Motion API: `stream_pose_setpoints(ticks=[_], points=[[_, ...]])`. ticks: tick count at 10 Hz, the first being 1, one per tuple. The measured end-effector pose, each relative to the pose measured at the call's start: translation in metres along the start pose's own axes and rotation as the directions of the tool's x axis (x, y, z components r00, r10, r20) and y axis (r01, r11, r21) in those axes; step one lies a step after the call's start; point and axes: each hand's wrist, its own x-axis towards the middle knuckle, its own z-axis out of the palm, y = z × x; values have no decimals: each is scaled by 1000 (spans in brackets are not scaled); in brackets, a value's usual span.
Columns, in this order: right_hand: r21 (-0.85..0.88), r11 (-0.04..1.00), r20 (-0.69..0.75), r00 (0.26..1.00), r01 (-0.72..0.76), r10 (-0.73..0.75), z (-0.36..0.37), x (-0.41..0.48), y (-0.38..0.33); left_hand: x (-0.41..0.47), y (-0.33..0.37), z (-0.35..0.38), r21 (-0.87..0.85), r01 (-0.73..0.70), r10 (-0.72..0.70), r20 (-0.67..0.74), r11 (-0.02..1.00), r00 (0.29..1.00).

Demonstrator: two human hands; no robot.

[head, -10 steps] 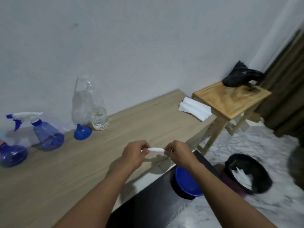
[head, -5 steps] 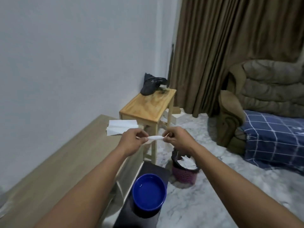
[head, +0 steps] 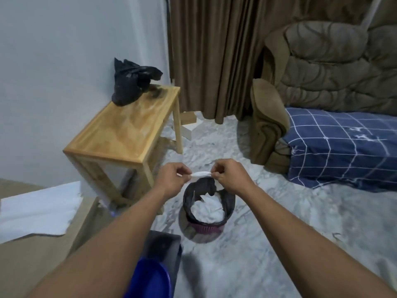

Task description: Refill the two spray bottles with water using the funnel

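Above the black-lined purple wastebasket (head: 188,201), the left hand (head: 171,179) and right hand (head: 231,177) each pinch an end of a small twisted white paper strip (head: 200,174); spray bottles and funnel sit out of view; seemingly cleanup; next, release it squarely over the opening.

Varnished wooden stool (head: 126,127), glossy marble-look floor (head: 268,222), crinkled black plastic bin liner (head: 228,200), plush fabric armchair (head: 322,67).

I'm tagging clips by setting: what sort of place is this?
Likely a home living room: a padded brown armchair, long brown curtains and a small wooden side table.
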Motion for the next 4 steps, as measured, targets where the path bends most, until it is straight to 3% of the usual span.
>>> stream_pose_setpoints(ticks=[2, 4], points=[[-80, 988, -21, 992, -129, 128, 22, 99, 72, 112, -26, 85, 45, 58, -58, 0, 997, 998], [-38, 978, -15, 979, -205, 204, 48, 134, 111, 155, -47, 119, 58, 113, -110, -54, 992, 993]])
